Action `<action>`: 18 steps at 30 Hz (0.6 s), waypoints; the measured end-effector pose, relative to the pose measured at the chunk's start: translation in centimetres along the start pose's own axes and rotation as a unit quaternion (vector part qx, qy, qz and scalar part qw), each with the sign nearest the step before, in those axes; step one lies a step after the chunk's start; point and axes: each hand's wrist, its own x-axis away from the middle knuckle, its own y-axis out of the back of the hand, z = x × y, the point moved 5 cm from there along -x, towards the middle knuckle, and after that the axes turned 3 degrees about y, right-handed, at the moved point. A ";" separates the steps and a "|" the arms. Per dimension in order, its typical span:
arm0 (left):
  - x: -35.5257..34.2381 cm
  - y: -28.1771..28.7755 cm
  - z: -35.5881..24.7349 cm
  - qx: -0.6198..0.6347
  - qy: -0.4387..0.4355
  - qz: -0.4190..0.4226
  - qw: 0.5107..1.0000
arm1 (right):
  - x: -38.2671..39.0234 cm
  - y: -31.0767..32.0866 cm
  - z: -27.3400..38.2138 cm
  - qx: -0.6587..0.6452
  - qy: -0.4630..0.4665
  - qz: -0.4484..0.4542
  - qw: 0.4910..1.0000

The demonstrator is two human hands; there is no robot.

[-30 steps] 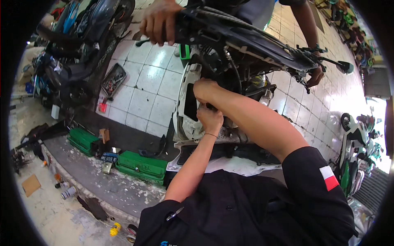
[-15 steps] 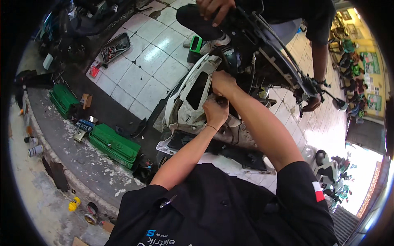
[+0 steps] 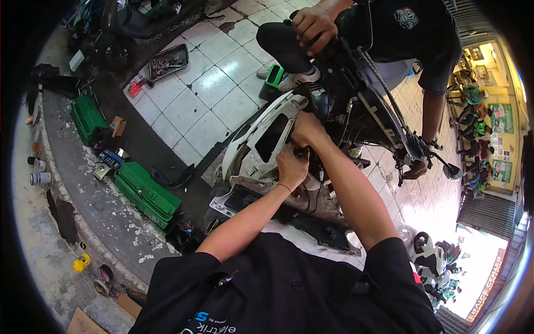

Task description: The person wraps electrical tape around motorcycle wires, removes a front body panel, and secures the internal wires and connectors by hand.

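Compared with the view a second ago, the scooter and both hands sit further toward twelve o'clock and the green boxes have slid toward nine o'clock; the head has turned, while the hands keep the same place on the machine, so the work at that spot appears ongoing rather than finished. The left hand (image 3: 290,166) is curled shut around a small dark tool or fitting, which cannot be identified, just below the white scooter panel (image 3: 261,136). The right hand (image 3: 307,129) is pressed closed against the panel's inner edge, touching the dark frame (image 3: 356,106) behind it; what it grips is hidden. The panel lies at the centre of the view, tilted, just at ten o'clock from the hands. A second person's hand (image 3: 314,25) at twelve o'clock grasps the frame top, steadying it. Containers: a dark metal tray (image 3: 167,60) at eleven o'clock holds loose tools; two green boxes (image 3: 146,192) at nine o'clock are closed, contents unseen; small cans (image 3: 39,178) stand at the far nine o'clock edge.
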 end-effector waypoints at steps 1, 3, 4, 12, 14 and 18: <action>-0.1 0.0 -0.2 0.002 -0.014 0.003 1.000 | 0.4 0.4 -0.3 -0.046 0.025 -0.077 0.996; -0.4 -0.2 0.1 0.001 0.006 0.027 1.000 | 1.8 0.3 -1.9 -0.099 0.045 -0.155 0.982; -0.3 -0.4 0.3 0.004 0.028 0.051 0.998 | 3.4 0.5 -3.0 -0.159 0.062 -0.221 0.960; -4.2 0.9 2.1 -0.004 0.105 0.183 0.977 | 12.1 -5.1 -6.2 -0.320 0.179 -0.428 0.826; -4.6 1.0 1.5 -0.066 0.063 0.205 0.975 | 12.1 -8.3 -7.0 -0.346 0.136 -0.410 0.833; -5.2 1.2 1.7 -0.048 0.166 0.279 0.945 | 11.9 -10.1 -6.9 -0.352 0.036 -0.382 0.854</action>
